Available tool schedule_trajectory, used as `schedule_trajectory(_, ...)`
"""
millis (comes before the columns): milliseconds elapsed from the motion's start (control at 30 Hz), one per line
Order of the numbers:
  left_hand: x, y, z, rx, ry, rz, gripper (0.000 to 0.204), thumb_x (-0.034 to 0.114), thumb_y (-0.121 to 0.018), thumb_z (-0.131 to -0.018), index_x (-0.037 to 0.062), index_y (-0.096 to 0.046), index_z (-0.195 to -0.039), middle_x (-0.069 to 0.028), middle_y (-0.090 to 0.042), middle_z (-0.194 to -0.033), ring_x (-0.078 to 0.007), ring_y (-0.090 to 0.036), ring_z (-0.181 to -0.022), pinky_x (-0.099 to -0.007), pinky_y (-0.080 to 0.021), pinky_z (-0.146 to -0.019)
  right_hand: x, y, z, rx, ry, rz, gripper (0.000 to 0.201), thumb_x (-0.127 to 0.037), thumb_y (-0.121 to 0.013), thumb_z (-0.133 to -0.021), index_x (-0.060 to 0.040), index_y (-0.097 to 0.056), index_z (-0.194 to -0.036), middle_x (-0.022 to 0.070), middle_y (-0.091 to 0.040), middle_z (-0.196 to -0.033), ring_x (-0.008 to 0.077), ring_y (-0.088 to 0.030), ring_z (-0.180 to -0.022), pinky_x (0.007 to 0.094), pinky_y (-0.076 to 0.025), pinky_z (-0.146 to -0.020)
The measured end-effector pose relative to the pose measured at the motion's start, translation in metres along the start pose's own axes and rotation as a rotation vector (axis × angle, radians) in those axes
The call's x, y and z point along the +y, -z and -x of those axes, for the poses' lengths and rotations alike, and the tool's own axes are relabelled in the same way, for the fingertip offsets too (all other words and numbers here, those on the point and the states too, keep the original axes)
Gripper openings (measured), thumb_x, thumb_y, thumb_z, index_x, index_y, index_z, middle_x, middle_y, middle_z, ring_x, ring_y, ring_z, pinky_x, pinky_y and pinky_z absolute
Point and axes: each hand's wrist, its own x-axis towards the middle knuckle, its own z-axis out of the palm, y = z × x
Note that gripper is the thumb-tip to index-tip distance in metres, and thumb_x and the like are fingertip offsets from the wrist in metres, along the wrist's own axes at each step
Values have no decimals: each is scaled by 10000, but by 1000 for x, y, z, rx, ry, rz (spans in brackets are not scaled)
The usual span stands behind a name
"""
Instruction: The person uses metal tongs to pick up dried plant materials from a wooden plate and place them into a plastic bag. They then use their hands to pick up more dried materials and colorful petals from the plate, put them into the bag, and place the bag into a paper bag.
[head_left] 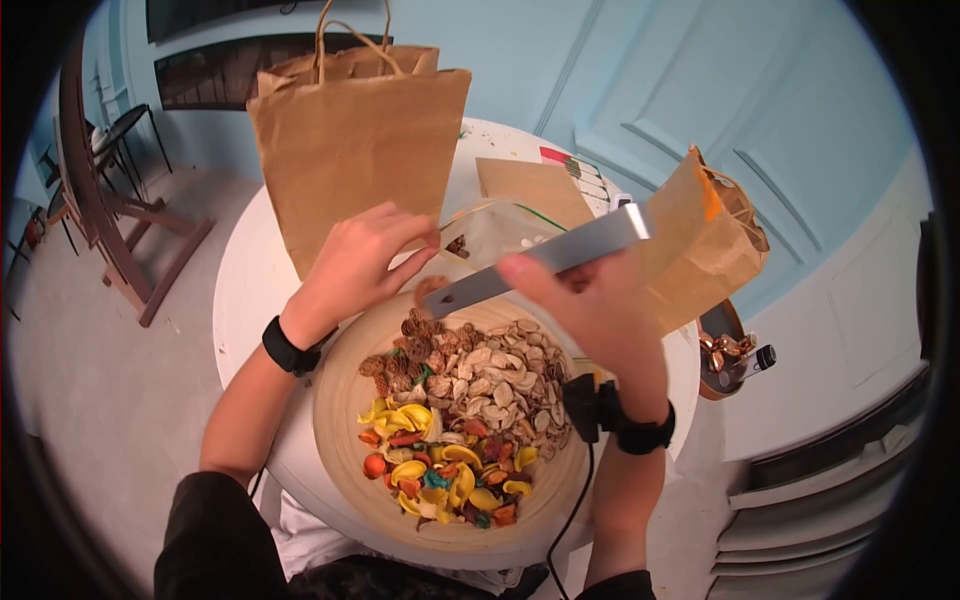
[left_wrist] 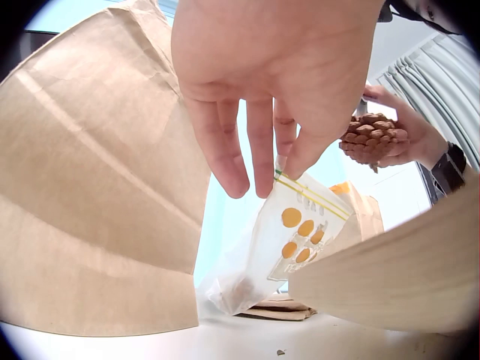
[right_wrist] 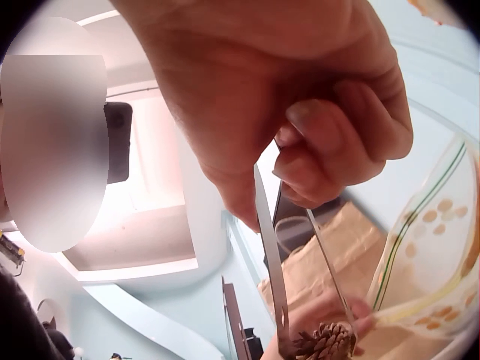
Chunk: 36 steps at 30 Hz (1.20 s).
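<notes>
My right hand (head_left: 605, 315) grips flat metal tongs (head_left: 550, 262). A pine cone (right_wrist: 326, 343) sits between the tong tips. With its fingertips, my left hand (head_left: 370, 255) pinches the top edge of a clear zip bag (left_wrist: 300, 232) printed with orange dots. The bag stands with its mouth spread, beyond a round wooden bowl (head_left: 335, 450). In the bowl lie small pine cones (head_left: 400, 365) at the far left, pale dried slices (head_left: 500, 375) at the far right, and yellow and orange dried petals (head_left: 460, 485) nearest me.
A tall paper bag (head_left: 360, 150) with handles stands at the back left of the round white table (head_left: 245, 290). A smaller paper bag (head_left: 690, 240) leans at the right. Flat brown paper (head_left: 530, 180) lies behind the zip bag. Right of the table, a dark tray (head_left: 712, 385) holds copper-coloured pieces.
</notes>
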Motion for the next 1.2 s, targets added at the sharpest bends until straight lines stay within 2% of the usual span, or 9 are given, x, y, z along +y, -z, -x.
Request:
schedule_trajectory(67,-1,3,-4,7,14,0,111,65,-725,-893,61,-707,-1002,-70,-734,-925,-251,-674,-857,-335,-592,-659,-1,16,-1,128,14,-72,297,-274,-801,-913,13,-737,-953,-14,-676,-721,66,-558,-623,272,-445,-552)
schedule_trajectory(100,1,8,-9,-17,11,-5,108,65,-726,-895,60,-706,-1000,-68,-736,-923,-247,-679,-859,-333,-595,-658,-2,20,-2,148,17,-268,239,-203,-787,-930,21,-730,-992,-28,-702,-794,41,-580,-678,254,-455,-565)
schedule_trajectory(300,12,36,-52,-302,7,-17,68,72,-737,-899,54,-694,-948,-61,-740,-887,-209,-731,-834,-325,-593,-629,4,39,-6,260,40,234,356,-366,-791,-893,-11,-758,-897,40,-673,-662,132,-611,-581,306,-470,-551)
schedule_trajectory(400,15,40,-69,-445,47,55,61,68,-740,-894,52,-698,-935,-54,-744,-868,-191,-742,-824,-314,-582,-623,6,37,-8,299,38,168,395,-417,-789,-864,-23,-764,-839,66,-626,-597,185,-584,-528,333,-454,-528)
schedule_trajectory(600,20,25,-74,-505,-34,96,63,68,-746,-890,45,-699,-926,-48,-749,-845,-175,-749,-810,-317,-574,-620,28,38,-13,371,141,39,378,-402,-786,-860,-26,-770,-839,50,-612,-590,188,-562,-517,343,-441,-514)
schedule_trajectory(700,18,22,-69,-532,3,54,64,66,-746,-887,48,-704,-932,-51,-751,-851,-176,-751,-813,-317,-578,-628,23,37,-13,385,134,113,420,-415,-780,-860,-8,-739,-768,64,-592,-559,218,-545,-492,357,-436,-504)
schedule_trajectory(867,21,24,-63,-436,23,47,67,59,-741,-895,40,-707,-949,-69,-741,-892,-227,-731,-805,-321,-592,-640,38,32,-18,332,29,366,565,-462,-769,-855,19,-638,-588,101,-511,-455,287,-514,-430,391,-433,-478)
schedule_trajectory(933,23,23,-53,-377,21,29,75,50,-743,-894,36,-708,-959,-77,-731,-902,-247,-718,-802,-326,-597,-647,44,28,-21,343,71,361,617,-487,-769,-847,18,-604,-535,113,-481,-424,305,-515,-414,402,-433,-466)
schedule_trajectory(1200,23,8,-9,-197,-6,-10,121,-7,-757,-861,24,-714,-970,-93,-720,-904,-252,-691,-826,-333,-598,-664,42,26,-19,225,-39,557,563,-495,-783,-824,23,-671,-635,137,-567,-498,337,-606,-475,417,-513,-520)
